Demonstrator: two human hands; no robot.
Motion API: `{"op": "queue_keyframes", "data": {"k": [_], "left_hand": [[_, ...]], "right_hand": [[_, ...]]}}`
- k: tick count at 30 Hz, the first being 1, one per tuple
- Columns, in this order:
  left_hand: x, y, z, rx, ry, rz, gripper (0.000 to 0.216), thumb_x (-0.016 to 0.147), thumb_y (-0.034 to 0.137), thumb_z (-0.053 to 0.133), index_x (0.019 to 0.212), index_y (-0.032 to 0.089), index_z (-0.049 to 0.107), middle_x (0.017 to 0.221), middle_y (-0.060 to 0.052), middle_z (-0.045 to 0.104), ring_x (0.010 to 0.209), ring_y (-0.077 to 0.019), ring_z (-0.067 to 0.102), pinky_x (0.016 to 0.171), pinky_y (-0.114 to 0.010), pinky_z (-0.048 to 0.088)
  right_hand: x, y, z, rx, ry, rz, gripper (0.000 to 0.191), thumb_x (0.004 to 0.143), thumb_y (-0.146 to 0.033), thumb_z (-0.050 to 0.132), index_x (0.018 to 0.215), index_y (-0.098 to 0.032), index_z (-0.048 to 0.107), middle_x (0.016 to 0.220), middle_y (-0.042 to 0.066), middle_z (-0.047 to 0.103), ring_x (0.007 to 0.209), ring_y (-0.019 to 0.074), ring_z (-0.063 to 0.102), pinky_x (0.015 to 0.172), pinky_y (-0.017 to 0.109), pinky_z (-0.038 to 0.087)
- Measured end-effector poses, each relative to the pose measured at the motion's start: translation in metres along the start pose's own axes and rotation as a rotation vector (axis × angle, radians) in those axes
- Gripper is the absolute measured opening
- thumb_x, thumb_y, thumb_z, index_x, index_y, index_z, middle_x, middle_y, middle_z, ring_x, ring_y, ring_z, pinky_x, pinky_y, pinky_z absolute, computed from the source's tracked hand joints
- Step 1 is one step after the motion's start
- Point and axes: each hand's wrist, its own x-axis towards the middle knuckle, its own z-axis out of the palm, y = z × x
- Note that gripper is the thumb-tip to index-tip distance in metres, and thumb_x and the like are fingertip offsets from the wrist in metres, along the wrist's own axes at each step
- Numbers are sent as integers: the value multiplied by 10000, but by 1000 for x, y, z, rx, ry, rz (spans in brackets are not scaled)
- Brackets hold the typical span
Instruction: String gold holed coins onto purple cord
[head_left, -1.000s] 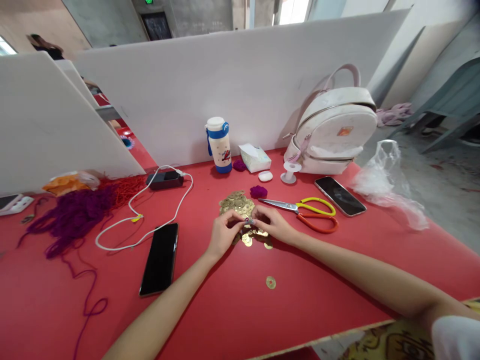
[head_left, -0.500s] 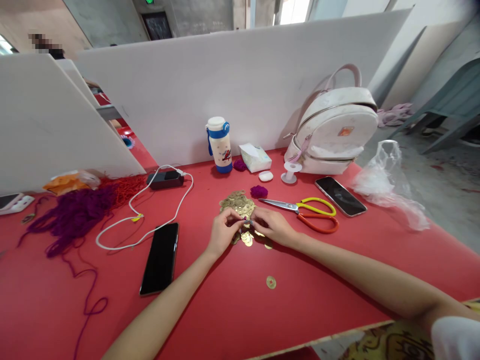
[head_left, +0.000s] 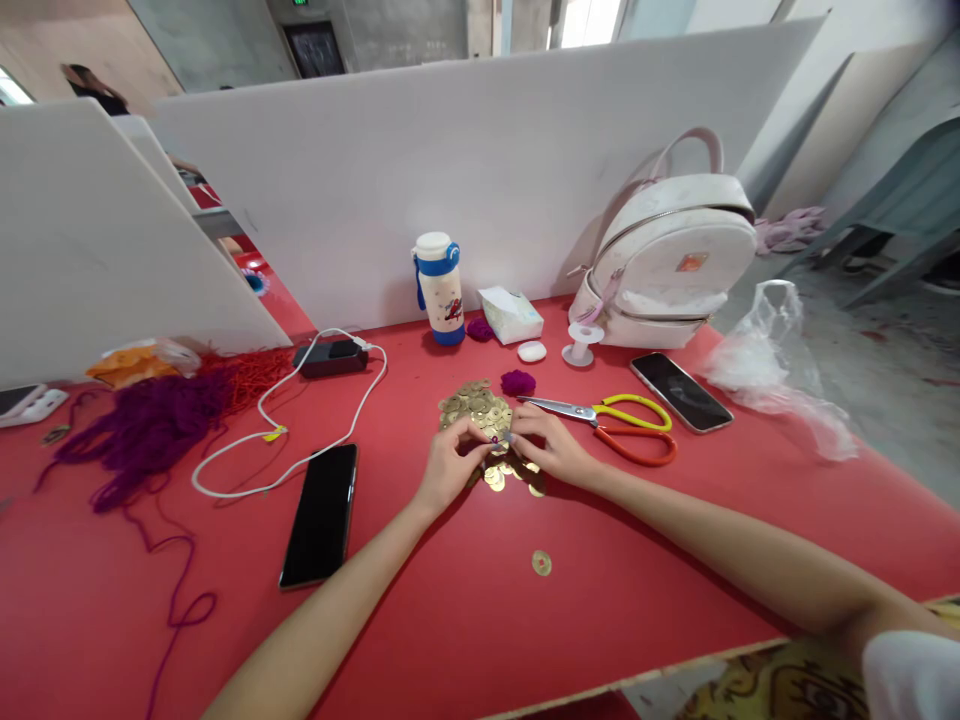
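My left hand point(head_left: 453, 464) is pinched at the fingertips on a tiny bit of purple yarn point(head_left: 494, 440). Just to its right, my right hand point(head_left: 553, 446) also has thumb and forefinger together; whatever lies between them is too small to make out. Both hands are over a pile of gold-coloured coins point(head_left: 474, 405) with holes in the middle, which they partly hide. One single coin point(head_left: 541, 563) lies apart, nearer the table's front edge. Behind the right hand is a small purple yarn ball point(head_left: 517, 383), with scissors point(head_left: 600, 412) with yellow and orange handles beside it.
On the red table point(head_left: 420, 620) are a black phone point(head_left: 321, 515), a white cable point(head_left: 259, 410), tangled purple yarn point(head_left: 161, 430), a bottle point(head_left: 442, 290), a tissue pack point(head_left: 511, 315), a spool point(head_left: 582, 346), another phone point(head_left: 681, 392), a backpack point(head_left: 667, 265) and a plastic bag point(head_left: 784, 385). White panels point(head_left: 360, 190) stand behind.
My right hand's fingertips have shifted slightly up and right, away from the left fingertips, opening a small gap. The left hand stays nearly in place.
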Motion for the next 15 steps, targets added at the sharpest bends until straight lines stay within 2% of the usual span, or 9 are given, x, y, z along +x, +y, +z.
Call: {"op": "queue_keyframes", "data": {"k": [6,12,15], "left_hand": [[0,0,0,34,4,22,142,724,206,677,702,174,540,618,31,575,567,-110,551,551,-216,428],[0,1,1,32,4,17,145,724,198,671,699,177,529,615,34,572,577,-113,565,556,-215,439],[-1,3,2,16,-12,17,142,737,204,666,706,179,530,640,27,592,597,-118,586,564,-217,456]], "right_hand": [[-3,3,2,-71,164,-18,301,897,-171,465,599,-191,423,677,10,427,710,174,415,675,318,348],[-5,-2,1,-63,304,-57,294,895,-154,447,609,-197,400,688,21,440,687,172,409,658,334,343],[-5,-5,-1,-24,312,-39,300,920,-200,443,620,-199,434,702,33,467,696,180,435,659,340,367]]}}
